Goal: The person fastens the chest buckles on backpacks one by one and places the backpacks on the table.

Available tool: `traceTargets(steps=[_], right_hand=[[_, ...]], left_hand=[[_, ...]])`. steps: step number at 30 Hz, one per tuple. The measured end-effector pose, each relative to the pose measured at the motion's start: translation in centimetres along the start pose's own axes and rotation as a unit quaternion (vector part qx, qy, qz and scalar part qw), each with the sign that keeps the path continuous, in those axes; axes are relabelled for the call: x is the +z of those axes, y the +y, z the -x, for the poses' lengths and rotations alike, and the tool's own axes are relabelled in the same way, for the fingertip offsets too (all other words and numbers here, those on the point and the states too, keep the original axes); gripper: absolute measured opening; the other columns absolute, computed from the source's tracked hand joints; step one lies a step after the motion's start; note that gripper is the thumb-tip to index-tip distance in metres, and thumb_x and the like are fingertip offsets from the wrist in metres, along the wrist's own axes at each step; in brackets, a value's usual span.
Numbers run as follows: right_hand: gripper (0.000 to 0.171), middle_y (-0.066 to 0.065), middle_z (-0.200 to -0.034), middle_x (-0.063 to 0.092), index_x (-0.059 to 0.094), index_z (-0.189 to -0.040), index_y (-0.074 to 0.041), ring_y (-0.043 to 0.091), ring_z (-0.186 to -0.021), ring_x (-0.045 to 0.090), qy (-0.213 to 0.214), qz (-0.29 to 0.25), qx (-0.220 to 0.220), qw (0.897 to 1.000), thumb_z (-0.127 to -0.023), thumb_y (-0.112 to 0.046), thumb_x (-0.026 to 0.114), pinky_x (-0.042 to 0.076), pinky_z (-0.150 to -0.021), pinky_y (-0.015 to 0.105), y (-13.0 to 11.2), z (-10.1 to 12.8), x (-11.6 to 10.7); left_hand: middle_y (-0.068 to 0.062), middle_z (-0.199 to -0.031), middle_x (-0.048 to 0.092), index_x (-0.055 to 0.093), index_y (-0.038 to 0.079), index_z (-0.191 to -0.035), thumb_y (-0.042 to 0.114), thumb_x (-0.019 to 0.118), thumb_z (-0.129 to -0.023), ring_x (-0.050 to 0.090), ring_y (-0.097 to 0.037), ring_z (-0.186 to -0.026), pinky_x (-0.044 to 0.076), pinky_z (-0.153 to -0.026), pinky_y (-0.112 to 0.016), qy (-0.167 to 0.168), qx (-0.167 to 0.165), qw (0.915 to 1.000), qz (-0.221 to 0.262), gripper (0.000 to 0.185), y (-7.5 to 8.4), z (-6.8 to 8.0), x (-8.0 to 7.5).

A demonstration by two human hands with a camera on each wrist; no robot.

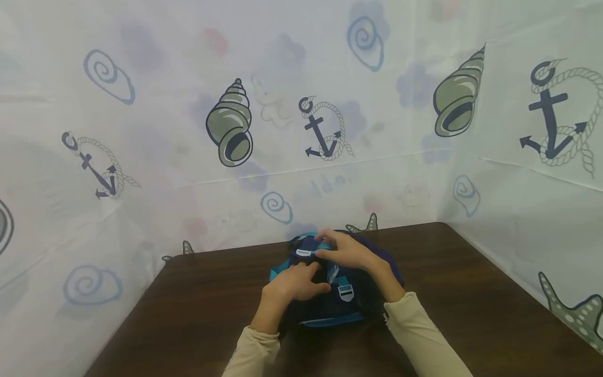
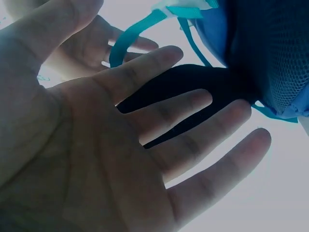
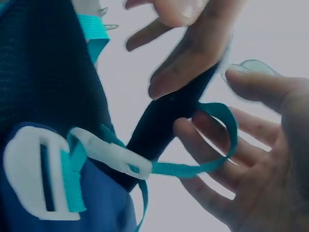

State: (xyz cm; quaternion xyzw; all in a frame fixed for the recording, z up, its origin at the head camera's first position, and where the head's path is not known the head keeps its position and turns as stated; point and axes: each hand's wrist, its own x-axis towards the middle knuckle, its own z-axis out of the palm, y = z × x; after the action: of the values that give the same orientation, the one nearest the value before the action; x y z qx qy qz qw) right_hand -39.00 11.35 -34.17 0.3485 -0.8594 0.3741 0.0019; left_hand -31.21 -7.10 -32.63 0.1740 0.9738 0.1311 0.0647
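A navy backpack [image 1: 367,301] with teal trim lies on a dark brown table [image 1: 471,293]. My left hand [image 1: 297,283] rests on its top with fingers straight and spread; in the left wrist view the left hand [image 2: 120,159] shows an open palm before a dark strap [image 2: 193,87]. My right hand [image 1: 346,251] reaches across the bag's far end. In the right wrist view my right hand [image 3: 251,159] has a curled finger hooked through the loop of a teal strap [image 3: 193,168] beside the dark strap [image 3: 164,116]. A white buckle [image 3: 29,169] sits on the bag.
White sheets printed with shells and anchors [image 1: 282,131] wall the table at the back and on both sides. Bare tabletop lies to the left [image 1: 202,303] and right of the bag. A second white buckle [image 1: 346,293] faces up on the bag.
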Motion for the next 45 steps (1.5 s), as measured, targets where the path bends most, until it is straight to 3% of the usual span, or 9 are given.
traceTargets(steps=[7,15,22,26,29,33,37,39,45], right_hand=[[0.031,0.011,-0.123,0.066,0.062,-0.128,-0.011,0.028,-0.091,0.071,0.011,0.006,0.034,0.999,-0.102,-0.026,0.058,0.056,-0.075,0.034,0.3,0.1,0.2],[0.016,0.008,-0.108,0.066,0.062,-0.111,-0.011,0.026,-0.084,0.067,0.016,0.006,0.015,1.000,-0.099,-0.021,0.061,0.053,-0.070,0.030,0.4,0.2,0.3],[0.011,0.008,-0.116,0.068,0.061,-0.110,-0.010,0.025,-0.104,0.067,0.062,-0.006,0.001,0.998,-0.100,-0.015,0.059,0.053,-0.088,0.042,0.4,0.2,0.2],[0.016,0.010,-0.115,0.068,0.060,-0.114,-0.009,0.020,-0.102,0.067,0.050,-0.027,-0.003,0.998,-0.100,-0.017,0.059,0.054,-0.089,0.040,0.4,0.1,0.2],[0.021,0.015,-0.115,0.068,0.059,-0.119,-0.006,0.022,-0.104,0.067,0.015,-0.046,-0.014,0.999,-0.100,-0.015,0.060,0.055,-0.092,0.041,0.3,0.2,0.1],[0.021,0.021,-0.113,0.068,0.057,-0.119,0.001,0.030,-0.105,0.067,-0.049,-0.072,-0.039,0.995,-0.100,-0.007,0.058,0.056,-0.092,0.043,0.1,0.3,0.0],[0.019,0.017,-0.114,0.067,0.059,-0.116,0.000,0.030,-0.111,0.065,-0.080,-0.060,-0.016,0.995,-0.098,-0.006,0.059,0.055,-0.094,0.042,0.2,0.7,-0.3],[0.020,0.013,-0.116,0.067,0.059,-0.115,-0.002,0.028,-0.113,0.064,-0.092,-0.041,0.012,0.995,-0.096,-0.008,0.062,0.054,-0.095,0.042,0.3,1.0,-0.5],[0.038,0.013,-0.126,0.062,0.057,-0.125,-0.006,0.032,-0.117,0.060,-0.141,-0.009,0.080,0.987,-0.090,-0.011,0.072,0.052,-0.098,0.050,0.3,1.5,-1.0]], left_hand=[[-0.019,-0.150,0.047,0.053,0.011,-0.140,0.049,0.062,-0.094,0.042,-0.046,-0.138,0.040,-0.106,-0.065,0.006,-0.004,0.9999,-0.009,0.061,0.0,0.1,0.1],[-0.018,-0.149,0.048,0.054,0.012,-0.140,0.051,0.063,-0.093,0.041,-0.045,-0.139,0.040,-0.106,-0.064,-0.002,-0.014,0.9999,-0.009,0.061,-0.1,0.4,-0.1],[-0.010,-0.109,0.066,0.069,0.007,-0.108,0.044,0.070,-0.089,0.064,-0.026,-0.092,0.054,-0.083,-0.049,0.001,-0.053,0.9986,0.005,0.042,-1.8,0.9,-1.0],[-0.002,-0.079,0.064,0.068,0.009,-0.083,0.022,0.067,-0.092,0.060,-0.020,-0.072,0.053,-0.069,-0.043,0.047,-0.071,0.9958,-0.032,0.015,-2.9,0.9,-1.6],[-0.005,-0.079,0.066,0.065,0.009,-0.081,0.008,0.059,-0.092,0.064,-0.023,-0.074,0.053,-0.068,-0.044,0.122,-0.076,0.9884,-0.049,0.012,-3.2,0.5,-1.6],[-0.011,-0.101,0.068,0.064,0.006,-0.106,0.011,0.055,-0.097,0.067,-0.030,-0.094,0.055,-0.079,-0.048,0.164,-0.014,0.9864,-0.004,0.014,-2.8,-1.0,-0.6],[-0.016,-0.124,0.063,0.047,0.001,-0.137,0.019,0.060,-0.098,0.066,-0.029,-0.105,0.055,-0.089,-0.046,0.082,0.076,0.9910,0.074,0.045,-2.1,-2.8,1.5],[-0.016,-0.125,0.064,0.041,0.001,-0.143,0.023,0.064,-0.097,0.068,-0.026,-0.100,0.056,-0.085,-0.042,0.051,0.087,0.9908,0.091,0.055,-2.0,-3.5,2.5],[-0.002,-0.088,0.062,0.062,0.007,-0.113,0.018,0.066,-0.094,0.057,-0.013,-0.070,0.048,-0.061,-0.028,0.090,0.096,0.9879,0.082,0.022,-2.3,-4.5,3.5]])
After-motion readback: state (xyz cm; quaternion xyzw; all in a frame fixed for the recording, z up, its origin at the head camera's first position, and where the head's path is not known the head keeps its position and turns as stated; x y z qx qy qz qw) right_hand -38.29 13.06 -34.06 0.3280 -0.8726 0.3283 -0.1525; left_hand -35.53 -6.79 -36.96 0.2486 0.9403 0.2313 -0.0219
